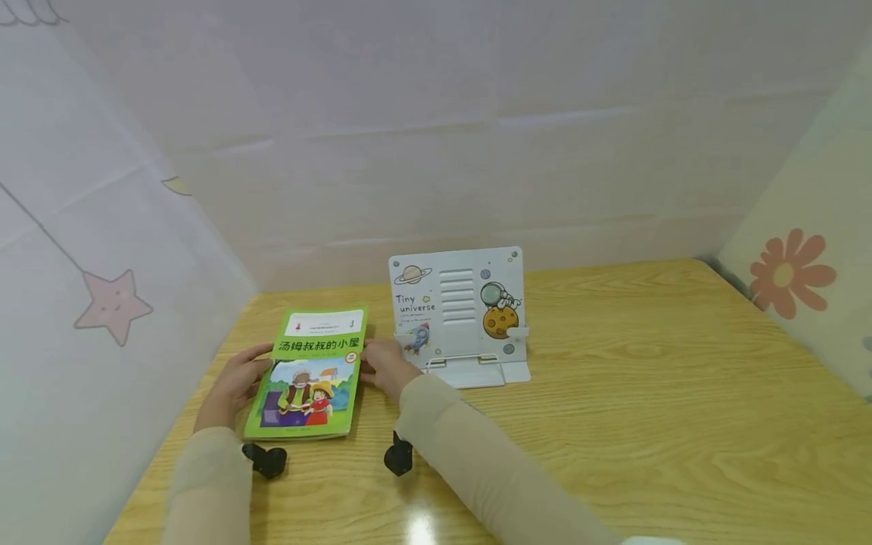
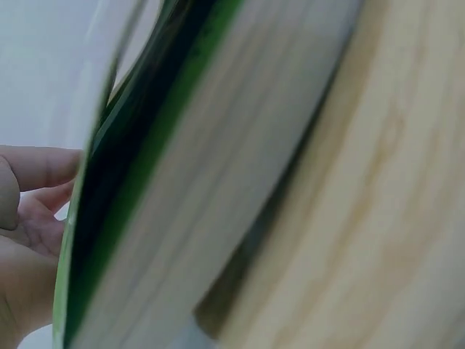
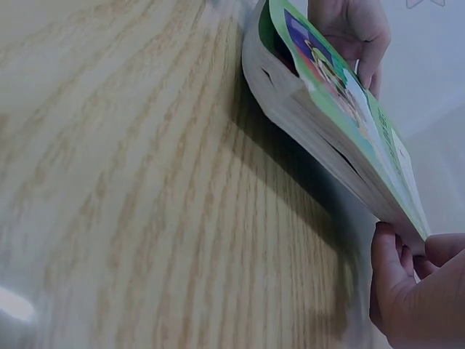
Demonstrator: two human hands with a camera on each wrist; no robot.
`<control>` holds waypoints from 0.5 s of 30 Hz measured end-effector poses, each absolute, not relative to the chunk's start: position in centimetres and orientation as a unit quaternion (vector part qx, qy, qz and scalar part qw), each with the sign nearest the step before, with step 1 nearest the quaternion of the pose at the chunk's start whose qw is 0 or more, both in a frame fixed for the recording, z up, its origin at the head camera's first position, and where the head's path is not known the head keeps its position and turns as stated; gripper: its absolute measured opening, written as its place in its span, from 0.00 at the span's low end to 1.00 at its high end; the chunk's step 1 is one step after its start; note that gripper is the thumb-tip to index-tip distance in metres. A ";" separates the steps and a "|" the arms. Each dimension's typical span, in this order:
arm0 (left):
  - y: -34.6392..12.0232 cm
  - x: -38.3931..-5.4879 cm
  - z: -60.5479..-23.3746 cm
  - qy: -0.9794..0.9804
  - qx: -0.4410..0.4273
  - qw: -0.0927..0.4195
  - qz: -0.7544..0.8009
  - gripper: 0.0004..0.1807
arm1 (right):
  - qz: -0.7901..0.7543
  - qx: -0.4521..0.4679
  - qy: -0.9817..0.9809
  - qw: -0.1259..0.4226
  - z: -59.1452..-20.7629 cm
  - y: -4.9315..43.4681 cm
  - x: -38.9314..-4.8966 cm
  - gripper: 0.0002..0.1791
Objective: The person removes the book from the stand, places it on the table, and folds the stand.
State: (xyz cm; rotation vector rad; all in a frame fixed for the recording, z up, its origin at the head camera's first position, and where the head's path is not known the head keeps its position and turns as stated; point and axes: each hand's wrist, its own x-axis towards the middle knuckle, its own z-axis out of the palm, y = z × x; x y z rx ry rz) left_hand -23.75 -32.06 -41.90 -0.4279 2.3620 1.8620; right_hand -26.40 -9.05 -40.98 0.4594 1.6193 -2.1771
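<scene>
A thick paperback book (image 1: 306, 393) with a green cover and a picture of two cartoon figures is between my two hands at the left of the table. My left hand (image 1: 235, 386) holds its left edge. At the opposite edge, my right hand (image 1: 387, 367) pinches the book, thumb on the cover side and fingers beneath, as the right wrist view shows. There the book (image 3: 349, 123) leans at an angle over the wood, with a shadow under it. Page edges (image 2: 211, 160) and a slightly lifted cover fill much of the left wrist view.
A white book stand (image 1: 458, 303) printed with planets and an astronaut stands upright just right of my right hand. The wooden table (image 1: 647, 393) extends to the right. Pale printed sheets (image 1: 477, 151) enclose the back and sides. Black wrist-worn pieces (image 1: 398, 456) hang by my wrists.
</scene>
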 end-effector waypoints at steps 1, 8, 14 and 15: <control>-32.0 -23.8 -42.0 0.781 -0.143 0.051 0.606 0.26 | -0.776 0.164 0.577 0.194 -41.1 -9.0 -26.4 0.19; -31.9 -24.0 -42.8 0.812 -0.154 0.055 0.561 0.25 | -0.779 0.181 0.570 0.188 -41.6 -9.1 -26.1 0.21; -32.0 -24.0 -42.7 0.811 -0.177 0.059 0.555 0.25 | -0.784 0.189 0.563 0.180 -41.5 -9.1 -26.0 0.23; -31.9 -24.0 -42.6 0.811 -0.178 0.060 0.554 0.25 | -0.784 0.190 0.562 0.180 -41.5 -9.1 -26.0 0.23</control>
